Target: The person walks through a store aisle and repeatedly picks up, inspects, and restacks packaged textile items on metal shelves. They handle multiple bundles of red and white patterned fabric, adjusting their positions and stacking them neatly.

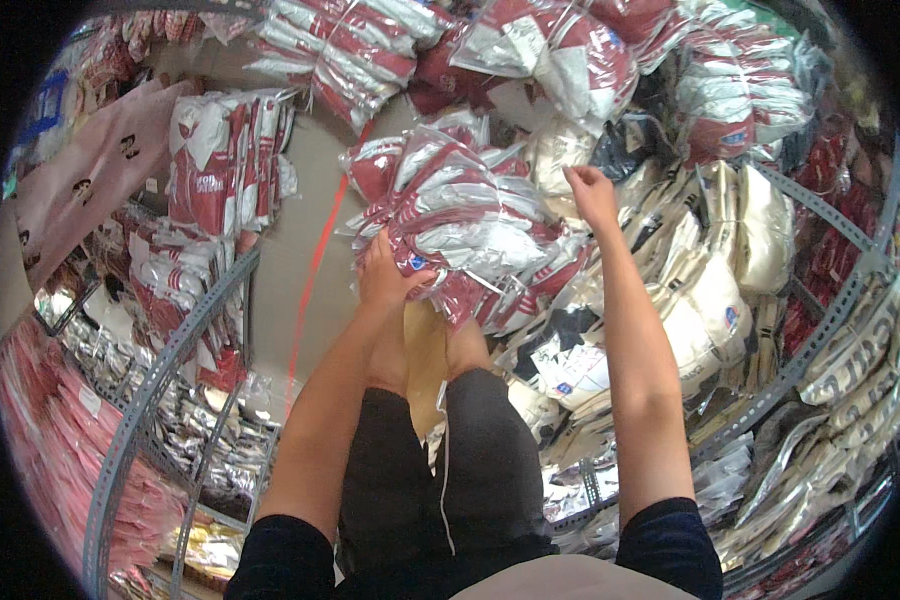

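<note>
A bundle of maroon and white garments in clear plastic bags [470, 215] lies in front of my knees. Against its near left side is my left hand [383, 275], gripping the edge with the thumb apart from the fingers. A thin tie seems to run across the bundle's middle. My right hand [593, 195] is raised just beyond the bundle's right side, its fingertips pinched together. Whatever is between them, if anything, is too small to make out. Below and right of that hand lie bagged cream garments [685, 310] in a heap.
More tied maroon and white bundles [345, 55] lie at the far side, with another bundle [740, 95] far right. Metal racks stand on both sides, their perforated left rail [160, 365] curving near my left arm. A red line [318, 270] crosses the grey floor [288, 235].
</note>
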`<state>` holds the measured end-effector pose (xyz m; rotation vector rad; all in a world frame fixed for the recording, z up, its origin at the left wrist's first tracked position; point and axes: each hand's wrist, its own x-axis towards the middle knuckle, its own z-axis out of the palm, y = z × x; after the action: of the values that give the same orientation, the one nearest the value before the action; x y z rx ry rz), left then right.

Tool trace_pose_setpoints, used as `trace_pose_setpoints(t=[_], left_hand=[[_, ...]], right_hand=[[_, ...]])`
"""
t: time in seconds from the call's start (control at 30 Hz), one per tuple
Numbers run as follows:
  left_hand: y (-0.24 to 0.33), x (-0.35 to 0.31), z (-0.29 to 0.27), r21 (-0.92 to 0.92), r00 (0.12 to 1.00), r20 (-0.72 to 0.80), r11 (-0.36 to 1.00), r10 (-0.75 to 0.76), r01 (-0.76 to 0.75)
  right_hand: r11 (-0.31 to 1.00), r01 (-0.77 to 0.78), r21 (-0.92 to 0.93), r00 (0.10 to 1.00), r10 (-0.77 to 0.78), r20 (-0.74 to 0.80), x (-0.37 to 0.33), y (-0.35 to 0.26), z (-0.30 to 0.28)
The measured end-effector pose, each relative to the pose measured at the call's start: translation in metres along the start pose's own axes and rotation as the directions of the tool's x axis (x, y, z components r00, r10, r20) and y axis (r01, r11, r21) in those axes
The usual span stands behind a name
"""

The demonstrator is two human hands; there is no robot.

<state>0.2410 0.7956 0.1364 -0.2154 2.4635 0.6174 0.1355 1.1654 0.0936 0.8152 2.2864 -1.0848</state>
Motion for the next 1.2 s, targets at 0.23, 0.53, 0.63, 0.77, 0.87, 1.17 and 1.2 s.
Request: trace_pose_setpoints(t=[0.23,0.53,0.63,0.77,0.87,1.17,1.2], left_hand=[[-0.021,0.000,0.001,-0.133,0.999,-0.039,0.991,-0.003,-0.003],[0.046,-0.041,-0.024,-0.568,0.872,0.217,0.670,-0.439,0.478],[0.043,-0.057,0.024,-0.753,0.835,0.395,0.385,-0.384,0.533],[0.051,-0.048,0.053,-0.641,0.955,-0.209,0.767,-0.210,0.028],[0.055,-0.046,0.069,-0.503,0.935,-0.288,0.864,-0.207,0.037],[0.080,-0.051,0.062,-0.093,0.972,-0.051,0.970,-0.229,0.223],[0.071,-0.048,0.063,-0.042,0.978,0.013,0.978,-0.206,0.207]], right_hand=[[0.932,0.211,-0.295,0.945,-0.116,0.307,-0.025,-0.048,0.115],[0.856,0.248,-0.455,0.930,-0.079,0.359,-0.018,-0.085,0.087],[0.761,0.472,-0.446,0.870,-0.320,0.375,-0.009,-0.106,0.087],[0.818,0.505,-0.274,0.785,-0.304,0.539,0.019,-0.097,0.098],[0.846,0.448,-0.289,0.868,-0.334,0.367,0.002,-0.094,0.108],[0.970,0.222,0.101,0.968,-0.207,-0.139,-0.066,-0.038,0.123],[0.978,0.163,0.132,0.977,-0.141,-0.158,-0.078,-0.041,0.119]])
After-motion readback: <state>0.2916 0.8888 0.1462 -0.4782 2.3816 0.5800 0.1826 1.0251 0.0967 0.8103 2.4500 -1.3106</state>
